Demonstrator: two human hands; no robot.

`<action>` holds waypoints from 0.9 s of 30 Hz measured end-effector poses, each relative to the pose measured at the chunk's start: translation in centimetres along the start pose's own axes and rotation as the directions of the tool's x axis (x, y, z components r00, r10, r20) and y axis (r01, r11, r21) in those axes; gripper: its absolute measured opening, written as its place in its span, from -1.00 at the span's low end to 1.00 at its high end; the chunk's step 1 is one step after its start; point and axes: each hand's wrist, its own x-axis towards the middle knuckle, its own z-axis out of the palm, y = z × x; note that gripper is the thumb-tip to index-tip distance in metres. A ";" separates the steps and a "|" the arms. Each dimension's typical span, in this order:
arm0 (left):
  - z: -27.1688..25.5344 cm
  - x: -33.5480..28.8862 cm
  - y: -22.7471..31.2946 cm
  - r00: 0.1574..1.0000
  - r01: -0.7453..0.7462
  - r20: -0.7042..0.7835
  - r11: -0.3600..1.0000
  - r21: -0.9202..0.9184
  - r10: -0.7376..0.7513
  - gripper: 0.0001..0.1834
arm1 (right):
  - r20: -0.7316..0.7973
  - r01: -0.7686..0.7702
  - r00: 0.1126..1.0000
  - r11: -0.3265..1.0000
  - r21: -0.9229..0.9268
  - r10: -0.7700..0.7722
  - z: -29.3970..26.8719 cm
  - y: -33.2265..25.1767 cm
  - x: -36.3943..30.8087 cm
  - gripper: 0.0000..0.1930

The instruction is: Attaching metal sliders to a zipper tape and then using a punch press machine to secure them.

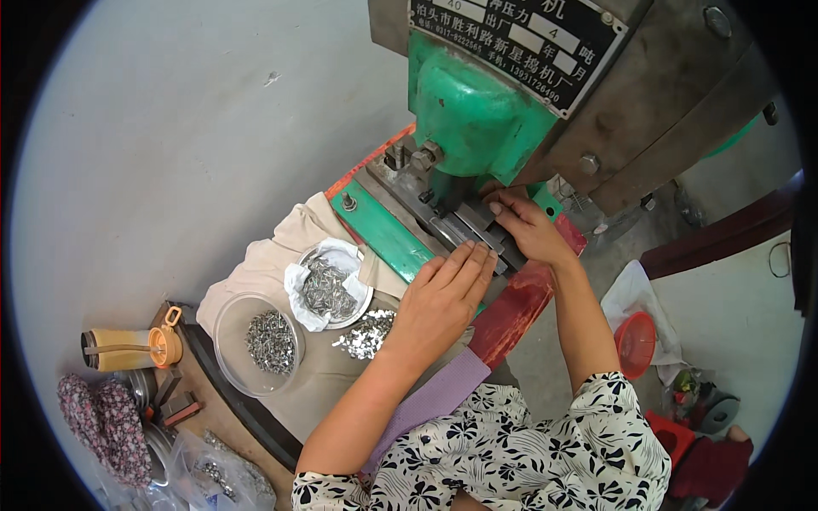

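My left hand (pixel 453 285) lies with fingers stretched and side by side, their tips resting on the near end of a dark metal die (pixel 467 228) under the press. On the die's right side is my right hand (pixel 535 230), thumb and fingers bent together at its edge. What those fingers pinch, if anything, is hidden. Above both hands hangs the green press head (pixel 477 111), with a dark punch (pixel 445 192) beneath it. Left of my left hand, a bowl lined with white cloth holds thin metal pins (pixel 328 288). A pile of small shiny pieces (pixel 366 334) lies beside my left forearm.
A clear plastic tub (pixel 228 341) holds many small metal parts. A yellow bottle (pixel 128 350), a flowered cloth (pixel 106 426) and a plastic bag (pixel 217 477) sit at the left. Green and red press frame edges (pixel 383 241) border the die. A red basket (pixel 636 344) stands at right.
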 end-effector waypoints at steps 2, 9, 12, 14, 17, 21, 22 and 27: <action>0.1 0.0 0.0 1.000 -0.002 -0.013 1.000 -0.015 0.002 -0.46 | 0.032 0.086 0.996 0.996 0.036 -0.087 -0.3 -0.4 -0.1 -0.83; 0.0 0.1 -0.1 0.999 0.025 -0.038 0.998 -0.062 -0.028 -0.49 | -0.021 0.075 0.997 0.984 -0.164 -0.080 0.8 -1.8 0.3 -0.80; 0.2 0.2 0.0 0.999 0.027 -0.043 0.997 -0.079 -0.030 -0.50 | -0.003 0.101 0.995 0.995 0.001 -0.101 0.5 -1.6 0.1 -0.79; 0.1 0.4 0.1 0.998 0.022 -0.052 0.995 -0.098 -0.028 -0.50 | -0.004 0.141 0.990 0.977 -0.159 -0.144 0.4 -1.3 0.0 -0.79; 0.2 0.5 0.2 0.996 0.037 -0.071 0.990 -0.134 -0.047 -0.47 | 0.002 0.114 0.993 0.972 -0.207 -0.116 0.2 -1.7 -0.2 -0.77; 0.5 0.4 -0.2 0.991 0.054 -0.103 0.968 -0.243 -0.081 -0.42 | -0.273 0.106 0.951 0.981 -0.161 -0.147 0.9 -2.8 -1.8 -0.74; 0.6 0.2 -0.4 0.987 0.050 -0.134 0.953 -0.298 -0.093 -0.42 | -0.369 0.100 0.917 0.983 -0.151 -0.150 0.9 -3.1 -2.6 -0.74; 0.6 -0.8 -0.7 0.966 0.065 -0.200 0.901 -0.429 -0.165 -0.45 | -0.845 0.111 0.508 0.986 -0.127 -0.166 -4.4 -1.5 -5.8 -0.61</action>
